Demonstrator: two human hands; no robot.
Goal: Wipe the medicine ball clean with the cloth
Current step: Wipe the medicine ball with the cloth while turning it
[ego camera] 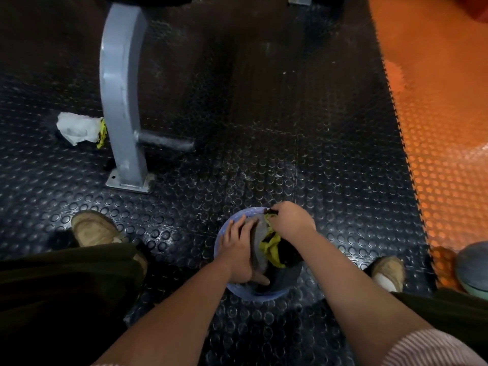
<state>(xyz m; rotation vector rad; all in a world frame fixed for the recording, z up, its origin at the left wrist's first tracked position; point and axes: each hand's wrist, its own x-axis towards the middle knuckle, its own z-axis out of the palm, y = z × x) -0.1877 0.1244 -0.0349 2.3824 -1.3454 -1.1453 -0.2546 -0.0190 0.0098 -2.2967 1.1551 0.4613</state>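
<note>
The grip of the right hand (290, 220) is closed: its fingers are curled round the upper end of a yellow and dark cloth (272, 249), and the rest of the cloth hangs down over the top of the medicine ball (260, 244). The left hand (237, 252) has no closed grip; it lies flat on the left side of the ball, fingers straight and a little apart, thumb spread toward the person. The ball is grey and dark where it shows between the two hands, and a blue round edge (221, 241) goes around it; I cannot tell if this blue is part of the ball or something under it. The ball sits low on the black studded floor mat (264, 128), between the person's two tan shoes (92, 228). To the right, the mat joins an orange studded floor (435, 101), where a second grey-green ball (475, 268) shows at the frame edge. Farther off on the left, a grey metal post (120, 101) stands bolted on the mat, with a crumpled white bag (76, 128) just beside it.
</note>
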